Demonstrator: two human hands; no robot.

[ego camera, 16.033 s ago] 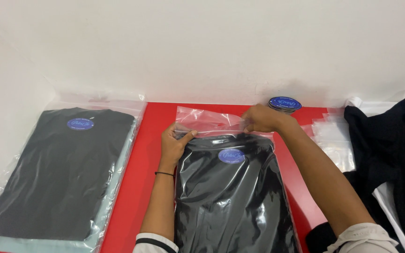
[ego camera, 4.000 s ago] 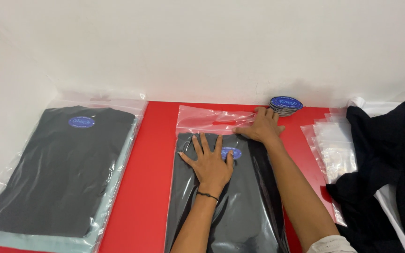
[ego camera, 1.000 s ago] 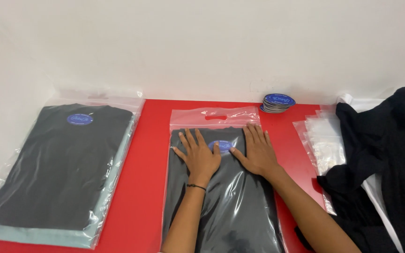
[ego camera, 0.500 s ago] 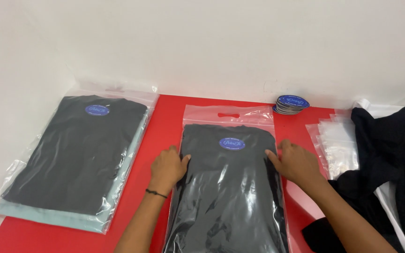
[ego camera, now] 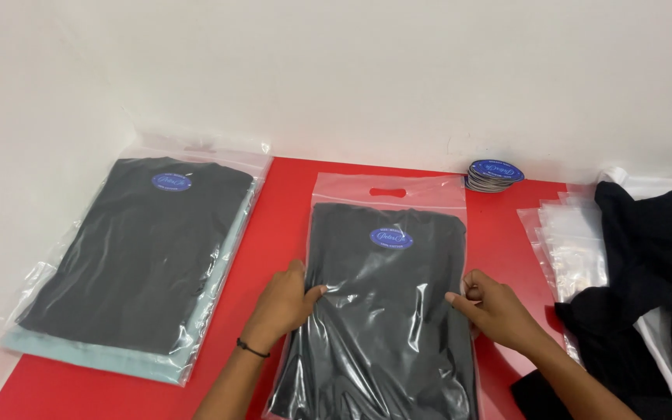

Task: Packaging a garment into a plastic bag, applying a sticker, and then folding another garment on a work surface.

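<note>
On the left of the red table [ego camera: 274,210], against the wall, we have a stack of bagged garments [ego camera: 138,257]: a black folded one on top in clear plastic with a blue oval sticker, and a pale green one under it, squared up in the corner, seemingly kept out of the working space. Moving right, our left hand [ego camera: 283,299] pinches the left edge of the middle clear bag [ego camera: 386,295], thumb on top and fingers curled under the plastic, closed on that edge. The bag lies flat on the table in front of us, its cut-out handle toward the wall, holding a folded black garment [ego camera: 383,311] with a blue sticker [ego camera: 391,238] near the collar. Our right hand [ego camera: 491,307] grips the opposite edge at about the same height, fingers bunched and closed on the plastic; holding both sides level this way looks suited to keeping the packed bag flat and steady. Beyond the bag, close to the wall, sits a small stack of blue stickers [ego camera: 494,175], within reach. Further right lie empty clear bags [ego camera: 573,241], partly under a heap of loose black clothing [ego camera: 647,272] with some white cloth at the edge.
</note>
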